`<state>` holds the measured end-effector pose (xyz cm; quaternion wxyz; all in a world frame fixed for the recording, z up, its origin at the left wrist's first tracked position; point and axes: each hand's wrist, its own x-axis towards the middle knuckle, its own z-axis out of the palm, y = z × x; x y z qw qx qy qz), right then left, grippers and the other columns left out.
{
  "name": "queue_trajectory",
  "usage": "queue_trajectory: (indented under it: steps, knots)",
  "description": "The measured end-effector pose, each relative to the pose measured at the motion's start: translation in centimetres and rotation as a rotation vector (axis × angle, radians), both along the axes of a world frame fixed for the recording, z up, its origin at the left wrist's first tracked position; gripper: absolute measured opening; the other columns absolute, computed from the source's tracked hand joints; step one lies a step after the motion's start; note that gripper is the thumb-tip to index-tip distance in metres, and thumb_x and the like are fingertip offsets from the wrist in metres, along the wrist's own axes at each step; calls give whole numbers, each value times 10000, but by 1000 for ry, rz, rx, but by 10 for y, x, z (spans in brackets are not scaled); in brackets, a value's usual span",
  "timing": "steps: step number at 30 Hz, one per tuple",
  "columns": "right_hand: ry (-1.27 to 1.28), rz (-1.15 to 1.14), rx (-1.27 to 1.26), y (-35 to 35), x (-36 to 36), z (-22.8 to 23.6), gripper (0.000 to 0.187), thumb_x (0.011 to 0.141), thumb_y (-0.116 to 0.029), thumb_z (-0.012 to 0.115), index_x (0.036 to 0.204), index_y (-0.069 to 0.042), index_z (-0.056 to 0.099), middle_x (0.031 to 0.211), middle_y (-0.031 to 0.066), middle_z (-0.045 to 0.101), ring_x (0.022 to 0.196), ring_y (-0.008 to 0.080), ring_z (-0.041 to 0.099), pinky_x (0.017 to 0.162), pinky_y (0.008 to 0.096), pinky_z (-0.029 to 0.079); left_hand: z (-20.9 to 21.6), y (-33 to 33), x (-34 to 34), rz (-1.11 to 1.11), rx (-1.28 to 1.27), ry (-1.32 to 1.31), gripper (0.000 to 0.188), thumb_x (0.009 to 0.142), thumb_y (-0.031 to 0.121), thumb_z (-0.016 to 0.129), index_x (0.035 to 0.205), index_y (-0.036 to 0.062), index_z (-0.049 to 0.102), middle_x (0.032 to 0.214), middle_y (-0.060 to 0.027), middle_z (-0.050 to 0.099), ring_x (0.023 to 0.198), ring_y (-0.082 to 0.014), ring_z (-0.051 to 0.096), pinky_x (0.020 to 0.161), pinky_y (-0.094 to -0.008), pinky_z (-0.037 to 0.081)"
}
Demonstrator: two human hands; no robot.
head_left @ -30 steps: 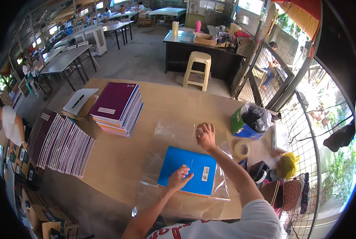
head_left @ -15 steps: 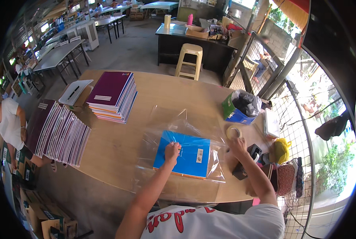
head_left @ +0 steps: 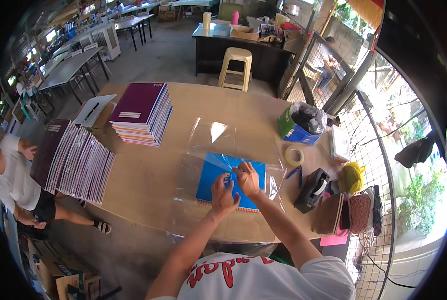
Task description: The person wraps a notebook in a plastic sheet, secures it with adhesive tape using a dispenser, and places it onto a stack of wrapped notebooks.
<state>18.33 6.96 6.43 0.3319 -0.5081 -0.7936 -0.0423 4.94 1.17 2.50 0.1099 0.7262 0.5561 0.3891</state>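
Observation:
A blue spiral-bound notebook (head_left: 211, 172) lies on the table in front of me, its orange coil along the near edge. Clear plastic film (head_left: 191, 167) is spread under and around it, and folds of the film run over the cover toward my fingers. My left hand (head_left: 224, 196) rests over the middle of the notebook, thumb and fingers curled on the gathered film. Just right of it, my right hand (head_left: 248, 180) is closed in a pinch above the cover; what its fingertips hold is too small to make out.
Stacked purple notebooks (head_left: 138, 107) and a leaning row (head_left: 78, 160) stand at left. On the right are a tape roll (head_left: 294, 156), blue pens (head_left: 300, 176), a black tape dispenser (head_left: 311, 190), and a box holding a dark bag (head_left: 301, 125). A person (head_left: 21, 170) stands at left.
My right hand has moved left from beside the tape roll to the notebook, near my left hand. The tape roll and pens are uncovered. The person at left has shifted, one leg now extended.

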Motion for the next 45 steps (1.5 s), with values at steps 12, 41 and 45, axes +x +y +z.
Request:
queue_trajectory:
  steps: [12,41,45]
  knots:
    - [73,-84,-103,-33,-14,-18,178,692,-17,639,812,-111,732,771,60,616,753,280,628,611,391,521,-6,-25,26,226,-159,231,982,693,448,752,1433,-65,360,1502,-244,355,1401,-392,340,1115,-636,201]
    - [359,-118,-362,-111,65,-1,408,774,-213,802,1101,-3,679,1105,142,672,1055,272,636,907,387,494,39,-1,-80,-484,-375,675,1236,556,350,929,1550,117,232,1601,-56,259,1477,-275,267,1164,-629,200]
    - [296,-1323,136,-146,233,-26,244,754,-115,797,897,41,676,782,130,648,731,285,621,702,414,505,42,-2,-66,-456,-351,666,1226,542,333,938,1543,140,256,1610,-42,230,1476,-278,267,1123,-695,211]
